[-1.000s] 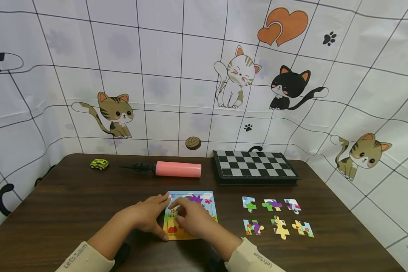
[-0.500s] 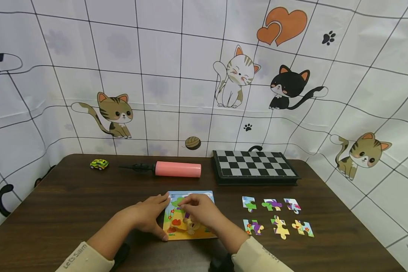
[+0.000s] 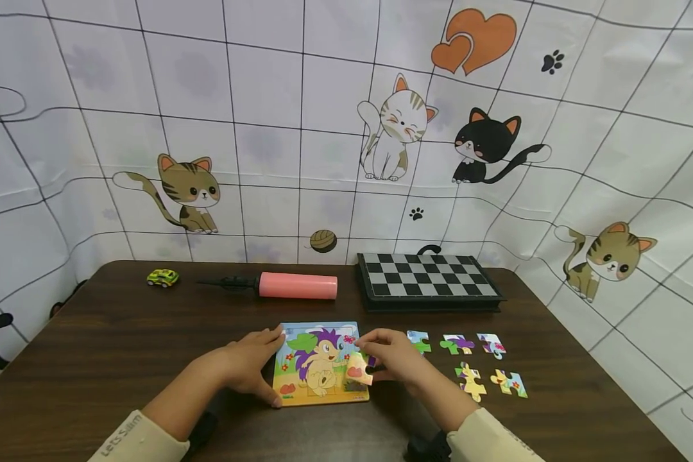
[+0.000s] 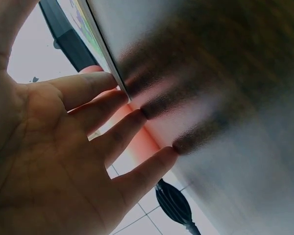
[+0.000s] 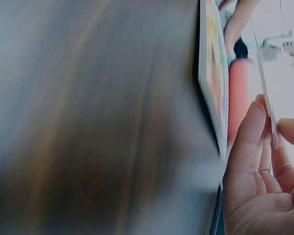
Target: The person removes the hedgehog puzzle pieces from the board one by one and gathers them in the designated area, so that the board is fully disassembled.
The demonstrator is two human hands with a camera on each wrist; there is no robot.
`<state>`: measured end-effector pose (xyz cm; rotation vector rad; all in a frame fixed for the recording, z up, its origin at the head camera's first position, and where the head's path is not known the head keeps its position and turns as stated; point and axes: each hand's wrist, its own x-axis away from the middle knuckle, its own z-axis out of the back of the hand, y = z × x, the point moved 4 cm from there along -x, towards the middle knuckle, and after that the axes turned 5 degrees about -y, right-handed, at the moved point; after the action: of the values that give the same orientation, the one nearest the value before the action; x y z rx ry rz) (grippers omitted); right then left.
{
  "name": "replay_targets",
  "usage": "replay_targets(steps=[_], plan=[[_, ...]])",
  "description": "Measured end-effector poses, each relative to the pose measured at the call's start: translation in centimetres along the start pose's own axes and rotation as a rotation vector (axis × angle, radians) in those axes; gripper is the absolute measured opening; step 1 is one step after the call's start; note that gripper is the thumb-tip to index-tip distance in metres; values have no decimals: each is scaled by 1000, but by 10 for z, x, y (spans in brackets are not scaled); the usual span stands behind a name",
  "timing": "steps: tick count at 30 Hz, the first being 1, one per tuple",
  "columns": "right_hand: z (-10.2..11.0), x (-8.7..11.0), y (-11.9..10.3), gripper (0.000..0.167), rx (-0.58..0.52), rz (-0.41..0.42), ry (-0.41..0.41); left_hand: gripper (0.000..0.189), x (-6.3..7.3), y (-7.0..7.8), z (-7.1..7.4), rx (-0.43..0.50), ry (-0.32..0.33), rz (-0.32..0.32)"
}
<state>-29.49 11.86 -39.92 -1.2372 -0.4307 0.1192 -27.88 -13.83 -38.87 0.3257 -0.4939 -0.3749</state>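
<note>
A hedgehog jigsaw board (image 3: 323,400) lies on the table in the head view. Along its left edge rests my left hand (image 3: 248,360), thumb at the near corner and fingers toward the far one. The left wrist view shows the left fingers (image 4: 120,134) spread, fairly straight. Above the board's right side my right hand (image 3: 397,359) pinches a yellow puzzle piece (image 3: 358,368) with a red print. Seen edge-on in the right wrist view, the thin piece (image 5: 270,110) sits between thumb and fingers. Loose puzzle pieces (image 3: 471,382) lie to the right, some partly hidden by the right arm.
Behind the board lies a pink hand pump (image 3: 298,285) with a black nozzle. A black-and-white folding chessboard (image 3: 430,282) stands at the back right, and a small green toy car (image 3: 163,278) at the back left. A cat-patterned sheet (image 3: 277,128) hangs behind the table.
My right hand has moved right across the board with the puzzle piece, uncovering the hedgehog picture. The left hand keeps its place at the left edge. The head view has shifted slightly.
</note>
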Motion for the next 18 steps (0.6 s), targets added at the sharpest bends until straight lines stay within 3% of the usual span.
replay_targets(steps=[10, 18], plan=[[72, 30, 24, 22, 72, -60, 161, 111, -1, -3, -1, 7, -4, -11], [93, 55, 41, 29, 121, -43, 102, 108, 1, 2, 1, 7, -9, -18]])
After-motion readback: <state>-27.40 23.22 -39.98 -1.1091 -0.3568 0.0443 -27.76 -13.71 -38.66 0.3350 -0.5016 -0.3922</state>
